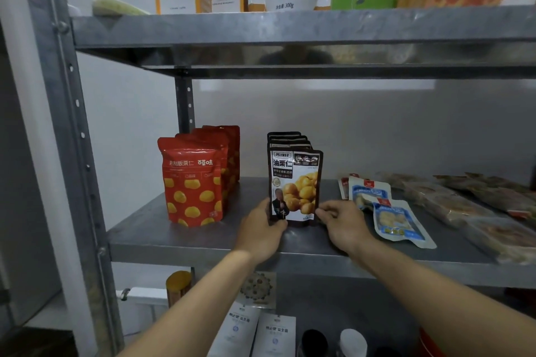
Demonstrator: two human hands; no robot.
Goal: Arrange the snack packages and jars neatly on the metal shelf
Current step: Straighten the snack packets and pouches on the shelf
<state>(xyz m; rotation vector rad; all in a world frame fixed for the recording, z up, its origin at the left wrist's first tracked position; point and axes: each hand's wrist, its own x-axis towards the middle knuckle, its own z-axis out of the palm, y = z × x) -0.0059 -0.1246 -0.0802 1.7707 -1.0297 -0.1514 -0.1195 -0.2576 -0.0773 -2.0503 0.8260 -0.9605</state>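
A row of black chestnut pouches (294,182) stands upright in the middle of the metal shelf (185,246). My left hand (262,229) grips the lower left corner of the front pouch, thumb on its face. My right hand (340,223) touches the pouch's lower right corner with curled fingers. To the left stands a row of red chestnut pouches (193,182). Blue and white snack packs (394,217) lie flat to the right of my right hand.
Several clear-wrapped packs (478,203) lie flat at the shelf's right end. The upper shelf (290,29) carries boxes, a white bottle and bags. Below are white packets (261,330), a wooden-lidded jar (178,284) and dark bottles. The steel upright (72,124) bounds the left.
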